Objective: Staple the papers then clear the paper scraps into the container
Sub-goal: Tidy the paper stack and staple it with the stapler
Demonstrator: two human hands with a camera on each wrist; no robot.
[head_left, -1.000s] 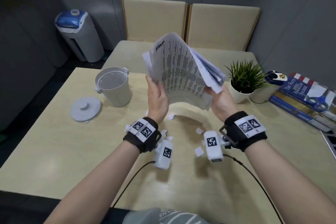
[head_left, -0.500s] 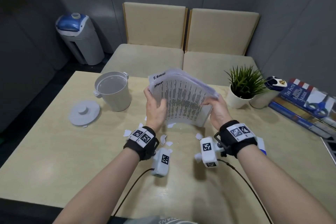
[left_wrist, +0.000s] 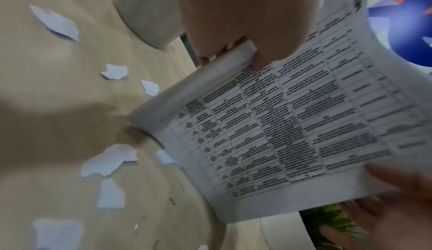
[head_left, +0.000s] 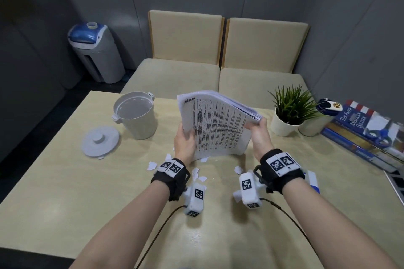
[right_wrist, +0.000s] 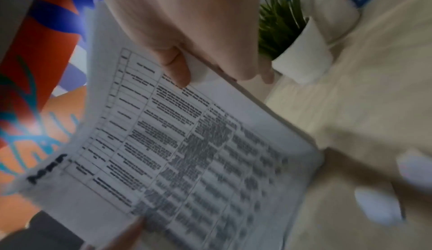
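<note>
Paper stack held upright between left hand and right hand, both gripping opposite side edges; lower edge just above the desk.

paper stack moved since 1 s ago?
Yes. The stack has come down toward the table: earlier its top stood above the container rim, now about level with it.

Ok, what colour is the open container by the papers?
Light grey container, clearest in the head view.
</note>
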